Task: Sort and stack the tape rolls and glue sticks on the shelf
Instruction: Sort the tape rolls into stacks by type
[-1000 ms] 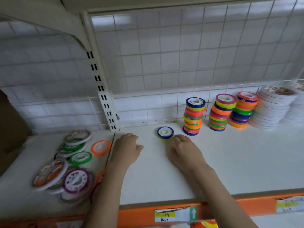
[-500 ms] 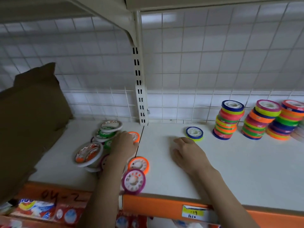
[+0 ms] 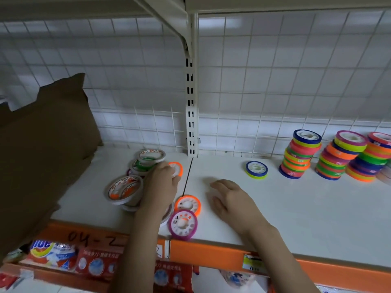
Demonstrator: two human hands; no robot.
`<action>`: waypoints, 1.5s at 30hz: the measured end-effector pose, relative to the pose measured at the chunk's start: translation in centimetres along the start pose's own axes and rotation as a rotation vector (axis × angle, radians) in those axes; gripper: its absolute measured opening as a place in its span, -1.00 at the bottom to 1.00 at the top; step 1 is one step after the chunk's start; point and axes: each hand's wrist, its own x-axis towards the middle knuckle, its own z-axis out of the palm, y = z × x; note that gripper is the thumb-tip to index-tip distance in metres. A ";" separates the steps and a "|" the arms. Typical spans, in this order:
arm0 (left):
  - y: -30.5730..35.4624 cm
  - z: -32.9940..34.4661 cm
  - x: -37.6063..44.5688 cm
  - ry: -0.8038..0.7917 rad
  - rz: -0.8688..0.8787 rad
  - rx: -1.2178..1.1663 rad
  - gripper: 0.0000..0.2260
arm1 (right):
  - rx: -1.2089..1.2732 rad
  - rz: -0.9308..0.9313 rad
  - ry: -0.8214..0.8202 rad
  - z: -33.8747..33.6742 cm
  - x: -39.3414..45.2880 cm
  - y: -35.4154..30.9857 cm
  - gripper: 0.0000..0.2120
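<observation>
Reaching into the loose pile of white-rimmed tape rolls (image 3: 124, 190), the left hand (image 3: 161, 183) is curling fingers over one; right hand (image 3: 229, 198) is resting spread. Three colourful stacks (image 3: 300, 154) are standing finished; no glue sticks are showing.

Dim, soft light from above; wide-angle bending at edges, slight blur throughout.

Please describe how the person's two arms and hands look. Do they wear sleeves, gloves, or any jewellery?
Both forearms are bare as far as the picture shows, with no sleeves in view. The left hand and the right hand wear no gloves, and no ring, watch or bracelet is visible.
</observation>
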 end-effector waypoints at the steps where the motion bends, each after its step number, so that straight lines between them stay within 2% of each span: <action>1: -0.1 -0.3 -0.8 0.017 -0.004 -0.019 -0.70 | 0.011 -0.040 -0.004 0.0 -0.1 -0.5 -0.60; 5: -0.6 -1.4 -2.9 0.022 -0.033 -0.071 -0.70 | 0.047 -0.122 -0.081 0.2 -0.8 -2.4 -0.62; 11: -1.7 -2.6 -5.8 0.022 -0.051 -0.085 -0.72 | 0.123 -0.168 -0.106 0.4 -2.3 -4.0 -0.61; 17: -2.4 -2.6 -7.7 -0.003 -0.048 -0.142 -0.72 | 0.037 -0.201 -0.252 -0.1 -2.6 -4.5 -0.61; 21: -2.4 -2.7 -8.2 0.007 -0.033 -0.144 -0.72 | -0.018 -0.145 -0.287 -0.2 -2.5 -4.8 -0.62; 27: -2.4 -3.0 -8.5 0.019 -0.004 -0.163 -0.71 | -0.030 -0.071 -0.213 0.9 -3.1 -4.8 -0.66; 37: 1.0 -0.3 -6.3 0.007 0.125 -0.186 -0.76 | -0.002 0.156 0.128 -1.3 -5.5 -0.2 -0.71; 45: 5.9 2.3 -4.3 0.065 0.203 -0.220 -0.81 | -0.071 0.254 0.137 -4.6 -4.6 6.0 -0.74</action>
